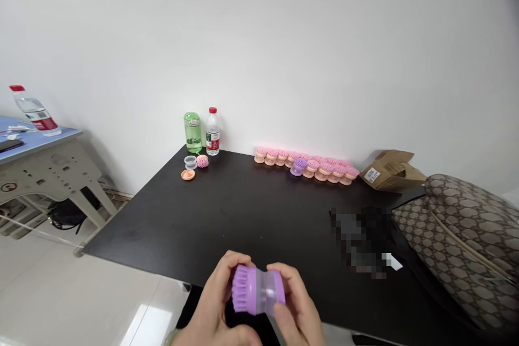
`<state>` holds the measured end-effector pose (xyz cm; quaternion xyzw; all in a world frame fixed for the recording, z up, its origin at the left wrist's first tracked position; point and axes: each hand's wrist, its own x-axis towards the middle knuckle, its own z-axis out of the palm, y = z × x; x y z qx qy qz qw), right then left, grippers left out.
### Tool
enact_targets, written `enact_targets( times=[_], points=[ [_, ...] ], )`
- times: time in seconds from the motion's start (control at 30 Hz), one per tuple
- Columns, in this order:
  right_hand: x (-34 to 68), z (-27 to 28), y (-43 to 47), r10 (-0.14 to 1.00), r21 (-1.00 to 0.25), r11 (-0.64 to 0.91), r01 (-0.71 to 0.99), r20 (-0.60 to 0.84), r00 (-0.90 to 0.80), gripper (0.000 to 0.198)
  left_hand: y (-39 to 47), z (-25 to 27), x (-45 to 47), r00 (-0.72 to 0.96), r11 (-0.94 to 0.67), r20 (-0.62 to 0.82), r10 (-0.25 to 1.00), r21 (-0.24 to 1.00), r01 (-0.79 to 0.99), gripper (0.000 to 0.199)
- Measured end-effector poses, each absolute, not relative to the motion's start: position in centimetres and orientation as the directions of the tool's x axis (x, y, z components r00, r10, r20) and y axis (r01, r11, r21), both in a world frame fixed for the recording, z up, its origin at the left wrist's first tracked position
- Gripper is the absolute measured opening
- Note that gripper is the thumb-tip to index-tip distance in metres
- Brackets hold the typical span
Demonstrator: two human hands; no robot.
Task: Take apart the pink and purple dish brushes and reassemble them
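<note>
A purple silicone scrub brush (258, 291) with a clear middle section lies sideways between my hands, above the table's near edge. Its bristles face left, and its purple base faces right. My left hand (214, 303) is closed around the bristle end, with the fingertips partly hidden behind it. At the other end, my right hand (298, 303) grips the base, its thumb in front and fingers over the top. Another purple brush (299, 167) stands at the front of a row of pink brushes (324, 169) along the wall.
On the black table (194, 227) stand a green bottle (193, 133) and a water bottle (213, 135). Near them lie a clear cup (190, 162), a pink brush head (202, 161) and an orange cap (188, 174). A cardboard box (391, 170) and patterned bag (474, 238) occupy the right.
</note>
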<state>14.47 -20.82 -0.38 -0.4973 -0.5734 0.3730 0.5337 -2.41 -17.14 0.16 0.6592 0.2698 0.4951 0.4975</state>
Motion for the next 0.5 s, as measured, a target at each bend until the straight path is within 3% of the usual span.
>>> enact_targets(
  times=[0.1,0.17,0.3,0.5],
  points=[
    [15.4,-0.3,-20.5,0.901,-0.849,0.422,0.318,0.432,-0.041,0.049,-17.1,0.8,-2.6,0.452,-0.126,0.216,0.865,0.967,-0.220,0.058],
    [15.7,0.2,-20.1,0.813,-0.714,0.563,0.416,0.568,-0.127,0.051,-17.0,1.0,-2.6,0.438,-0.114,0.208,0.875,0.966,-0.230,0.053],
    [15.6,0.8,-19.5,0.683,-0.529,0.660,0.534,0.718,-0.133,0.050,-16.8,0.9,-2.7,0.388,-0.327,0.373,0.843,0.927,-0.183,0.050],
    [15.4,-0.4,-19.8,0.783,-0.635,0.568,0.524,0.614,-0.105,0.043,-16.6,0.4,-2.8,0.429,-0.637,0.596,0.679,0.769,-0.059,0.046]
  ],
)
